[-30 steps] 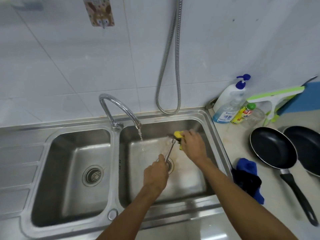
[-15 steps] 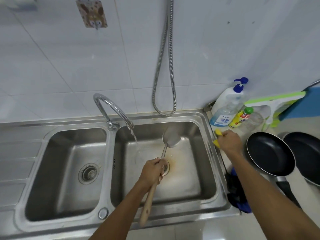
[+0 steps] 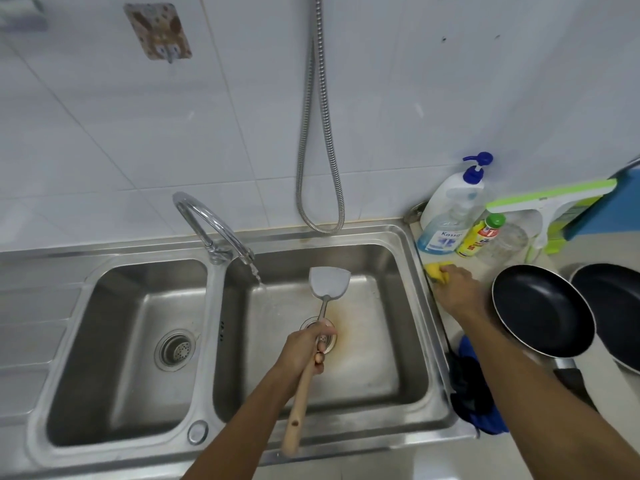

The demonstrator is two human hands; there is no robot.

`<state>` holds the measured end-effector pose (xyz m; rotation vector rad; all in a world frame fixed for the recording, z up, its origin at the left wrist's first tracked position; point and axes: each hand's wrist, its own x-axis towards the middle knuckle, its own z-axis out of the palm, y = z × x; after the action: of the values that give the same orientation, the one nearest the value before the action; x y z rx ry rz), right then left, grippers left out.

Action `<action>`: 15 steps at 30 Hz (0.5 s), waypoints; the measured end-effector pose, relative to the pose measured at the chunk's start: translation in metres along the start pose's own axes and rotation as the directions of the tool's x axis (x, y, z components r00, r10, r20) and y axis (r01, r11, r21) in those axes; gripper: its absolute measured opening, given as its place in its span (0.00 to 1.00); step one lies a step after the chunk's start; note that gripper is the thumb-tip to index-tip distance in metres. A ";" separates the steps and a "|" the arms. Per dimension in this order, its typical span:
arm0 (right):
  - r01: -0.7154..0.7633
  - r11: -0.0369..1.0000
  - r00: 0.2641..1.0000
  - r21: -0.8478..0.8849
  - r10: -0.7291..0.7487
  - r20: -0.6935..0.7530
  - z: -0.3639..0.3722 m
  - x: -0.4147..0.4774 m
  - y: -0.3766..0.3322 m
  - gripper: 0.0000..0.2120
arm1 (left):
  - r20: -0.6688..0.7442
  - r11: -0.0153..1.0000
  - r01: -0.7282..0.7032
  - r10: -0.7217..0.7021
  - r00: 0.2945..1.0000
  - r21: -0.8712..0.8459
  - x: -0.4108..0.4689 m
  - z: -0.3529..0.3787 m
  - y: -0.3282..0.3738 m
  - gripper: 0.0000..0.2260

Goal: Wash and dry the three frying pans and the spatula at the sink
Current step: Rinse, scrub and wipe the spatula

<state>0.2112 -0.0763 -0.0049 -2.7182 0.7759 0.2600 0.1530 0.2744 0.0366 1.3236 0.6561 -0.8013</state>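
My left hand (image 3: 304, 348) grips the wooden handle of a metal spatula (image 3: 328, 282) over the right basin of the steel sink (image 3: 429, 306). The blade points away from me, just right of the thin water stream from the tap (image 3: 214, 230). My right hand (image 3: 457, 292) holds a yellow sponge (image 3: 434, 271) down on the counter at the sink's right rim. Two black frying pans lie on the counter to the right: one (image 3: 542, 310) beside my right forearm, another (image 3: 613, 306) cut off by the frame edge.
A pump bottle of blue soap (image 3: 446, 216), a small yellow bottle (image 3: 481, 235) and a green-white squeegee (image 3: 550, 202) stand at the back right. A dark blue cloth (image 3: 471, 393) hangs at the sink's right edge. A shower hose (image 3: 318, 168) loops down the tiled wall.
My right hand left the spatula blade and carried the yellow sponge out of the basin to the counter. My left hand keeps the spatula, now lifted with the blade bare.
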 end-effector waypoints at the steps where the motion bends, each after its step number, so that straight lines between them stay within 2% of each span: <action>1: 0.001 1.000 0.998 -0.022 -0.003 -0.057 0.002 -0.007 -0.004 0.24 | -0.002 1.000 0.001 -0.001 1.000 -0.020 0.001 0.001 0.000 0.14; 4: 0.044 0.996 0.971 0.080 -0.024 -0.239 0.001 -0.034 -0.033 0.22 | 0.003 0.998 -0.001 0.001 1.000 -0.070 0.004 0.007 0.003 0.13; 6: 0.159 0.966 0.971 0.206 -0.115 -0.208 0.004 -0.062 -0.063 0.16 | 0.009 0.996 -0.011 0.012 1.000 -0.089 0.008 0.010 0.004 0.16; 7: 0.186 0.946 0.980 0.266 -0.159 -0.121 0.004 -0.079 -0.080 0.12 | 0.012 0.996 -0.013 0.014 1.000 -0.091 0.010 0.012 0.005 0.17; 9: 0.114 0.917 0.968 0.383 -0.189 0.165 0.008 -0.110 -0.110 0.11 | -0.002 0.998 -0.016 0.016 1.000 -0.058 0.016 0.013 0.005 0.18; 10: 0.035 0.896 0.932 0.443 -0.190 0.310 0.010 -0.124 -0.123 0.13 | -0.013 1.000 -0.017 0.017 1.000 -0.018 0.018 0.012 0.005 0.18; 12: -0.110 0.863 0.814 0.492 -0.206 0.543 0.011 -0.149 -0.146 0.19 | -0.032 0.998 -0.013 0.014 0.999 0.056 0.020 0.008 0.006 0.20; 13: -0.134 0.859 0.760 0.493 -0.231 0.608 0.012 -0.159 -0.156 0.21 | -0.039 0.997 -0.015 0.018 0.999 0.073 0.020 0.005 0.008 0.21; 15: -0.149 0.846 0.700 0.512 -0.275 0.659 0.013 -0.173 -0.170 0.24 | -0.061 0.997 -0.014 0.019 0.998 0.070 0.020 0.001 0.011 0.21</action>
<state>0.1569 0.1495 0.0667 -1.8526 0.4124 0.8821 0.1737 0.2719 0.0271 1.4202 0.6696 -0.7787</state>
